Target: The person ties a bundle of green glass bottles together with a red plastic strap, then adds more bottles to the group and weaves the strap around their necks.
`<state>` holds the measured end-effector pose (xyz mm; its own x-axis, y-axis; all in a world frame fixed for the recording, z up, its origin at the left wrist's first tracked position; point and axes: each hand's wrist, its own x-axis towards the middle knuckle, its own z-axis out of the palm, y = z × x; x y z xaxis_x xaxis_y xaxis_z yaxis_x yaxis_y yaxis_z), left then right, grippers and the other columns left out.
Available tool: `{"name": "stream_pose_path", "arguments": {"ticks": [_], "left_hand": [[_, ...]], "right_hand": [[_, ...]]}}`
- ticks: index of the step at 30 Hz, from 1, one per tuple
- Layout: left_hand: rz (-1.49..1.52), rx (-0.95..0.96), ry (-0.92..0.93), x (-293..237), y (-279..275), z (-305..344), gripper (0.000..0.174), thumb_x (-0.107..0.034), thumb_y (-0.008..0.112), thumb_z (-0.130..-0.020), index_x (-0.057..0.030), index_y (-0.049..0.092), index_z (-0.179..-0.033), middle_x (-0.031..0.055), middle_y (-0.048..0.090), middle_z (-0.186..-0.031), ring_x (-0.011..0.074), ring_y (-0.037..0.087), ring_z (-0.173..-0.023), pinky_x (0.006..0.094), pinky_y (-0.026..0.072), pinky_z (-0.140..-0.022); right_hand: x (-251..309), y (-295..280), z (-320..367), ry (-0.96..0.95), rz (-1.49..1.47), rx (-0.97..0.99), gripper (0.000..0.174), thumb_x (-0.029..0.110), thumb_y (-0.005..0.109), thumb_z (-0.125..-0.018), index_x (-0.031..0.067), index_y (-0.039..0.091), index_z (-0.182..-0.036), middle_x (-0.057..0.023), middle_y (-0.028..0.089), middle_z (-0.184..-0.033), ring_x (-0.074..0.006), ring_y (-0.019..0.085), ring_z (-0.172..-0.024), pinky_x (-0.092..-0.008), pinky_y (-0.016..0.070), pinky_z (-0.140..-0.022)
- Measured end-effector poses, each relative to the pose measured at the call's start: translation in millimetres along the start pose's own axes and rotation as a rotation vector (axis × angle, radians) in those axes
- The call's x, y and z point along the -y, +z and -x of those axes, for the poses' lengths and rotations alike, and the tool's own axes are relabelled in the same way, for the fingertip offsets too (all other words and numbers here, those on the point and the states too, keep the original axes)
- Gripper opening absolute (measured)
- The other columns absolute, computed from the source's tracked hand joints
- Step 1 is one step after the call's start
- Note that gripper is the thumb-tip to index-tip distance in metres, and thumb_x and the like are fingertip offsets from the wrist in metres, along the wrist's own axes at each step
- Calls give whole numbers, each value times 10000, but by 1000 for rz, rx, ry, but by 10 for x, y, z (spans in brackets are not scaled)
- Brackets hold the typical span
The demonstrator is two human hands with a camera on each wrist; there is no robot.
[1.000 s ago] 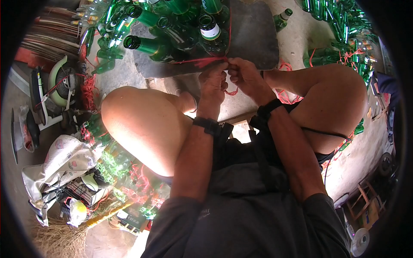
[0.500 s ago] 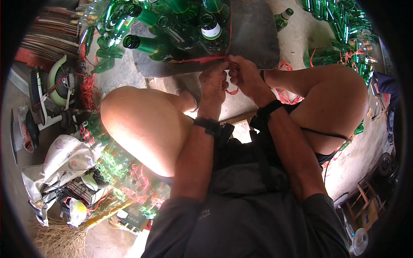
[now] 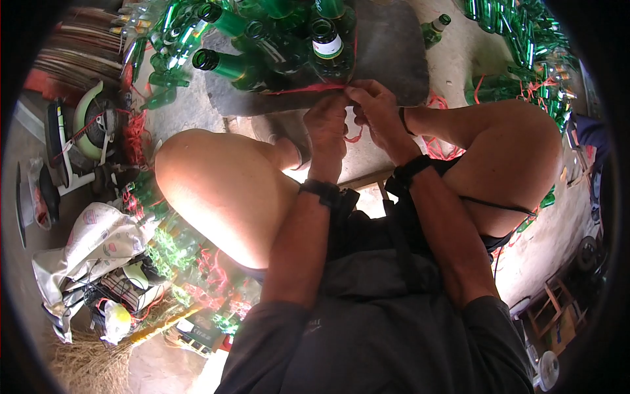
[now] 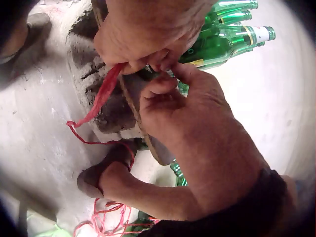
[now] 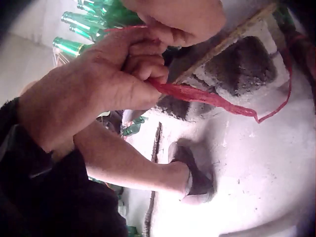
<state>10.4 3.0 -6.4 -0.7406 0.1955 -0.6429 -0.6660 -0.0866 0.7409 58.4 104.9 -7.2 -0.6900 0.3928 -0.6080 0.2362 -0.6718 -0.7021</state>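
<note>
Just beyond the grip lay the slab (image 3: pixel 397 65), bearing green bottles (image 3: pixel 331 65) ahead and leftward. The left hand (image 3: pixel 326 128) gripped red twine (image 4: pixel 102 95), which hung below it and bound the bottles; right beside, the right hand (image 3: pixel 378 115) apparently pinched twine too, fingertips partly hidden.

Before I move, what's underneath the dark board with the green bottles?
A rough grey block shows beneath the near edge of the board. Farther in, below the bottles, the board covers everything, so I can't tell.
</note>
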Motion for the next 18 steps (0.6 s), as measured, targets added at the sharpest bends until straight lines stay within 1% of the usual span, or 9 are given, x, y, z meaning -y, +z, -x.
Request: {"name": "stream_pose_path", "arguments": {"ticks": [2,3,5,9,11,12,14,15,18], "left_hand": [[-2,-15,35,15,-2,-6,212,-178,803,-818,-16,744,-942,3,635,-719,53,461,-498,238,329,-437],[-1,-16,35,12,-1,4,212,-178,803,-818,-16,744,-942,3,635,-719,53,461,-498,238,329,-437],[-11,-15,60,5,-1,23,215,-156,795,-824,-4,748,-968,18,665,-738,52,460,-492,229,325,-435],[-3,11,87,21,-4,4,221,-153,799,-822,-5,749,-978,19,668,-734,53,464,-489,226,326,-431],[-18,0,55,-20,20,30,189,-140,794,-823,-15,750,-958,8,641,-709,53,464,-485,230,328,-422],[-18,0,55,1,13,14,189,-140,794,-823,-15,750,-958,8,641,-709,53,464,-485,230,328,-422],[15,-10,31,45,-4,-14,174,-130,791,-822,-24,742,-951,-13,595,-672,57,458,-480,236,325,-415],[15,-10,31,54,-14,-17,174,-130,791,-822,-24,742,-951,-13,595,-672,57,458,-480,236,325,-415],[87,32,3,57,-30,-16,178,-127,792,-818,-31,730,-953,-31,545,-644,58,435,-473,236,308,-410]], "right_hand": [[-17,19,-1,-211,246,-43,194,127,708,-890,24,652,-1044,-41,680,-859,-80,574,-664,-263,467,-572],[-39,12,-19,-211,247,-41,194,127,708,-890,24,652,-1044,-41,680,-859,-80,574,-664,-263,467,-572],[-72,3,-72,-411,340,-24,202,103,703,-878,15,658,-1053,-65,696,-858,-95,608,-664,-287,495,-566],[-75,-17,-95,-453,457,-54,194,121,688,-888,-3,662,-1034,-81,702,-872,-111,618,-656,-290,502,-565],[2,0,-7,-169,345,-64,188,146,669,-902,-12,662,-1004,-68,686,-869,-105,587,-631,-278,484,-557],[-13,-21,-15,-170,346,-64,188,146,669,-902,-12,662,-1004,-68,686,-869,-105,587,-631,-278,484,-557],[-44,-69,-26,-45,89,-3,201,168,647,-921,-15,659,-1004,-46,654,-855,-92,531,-615,-258,453,-554],[-28,-65,-20,-46,89,-3,201,168,647,-921,-15,659,-1004,-46,654,-855,-92,531,-615,-258,453,-554],[-2,-92,-38,12,5,28,160,164,635,-945,17,662,-1001,-18,615,-833,-79,477,-614,-250,413,-529]]}}
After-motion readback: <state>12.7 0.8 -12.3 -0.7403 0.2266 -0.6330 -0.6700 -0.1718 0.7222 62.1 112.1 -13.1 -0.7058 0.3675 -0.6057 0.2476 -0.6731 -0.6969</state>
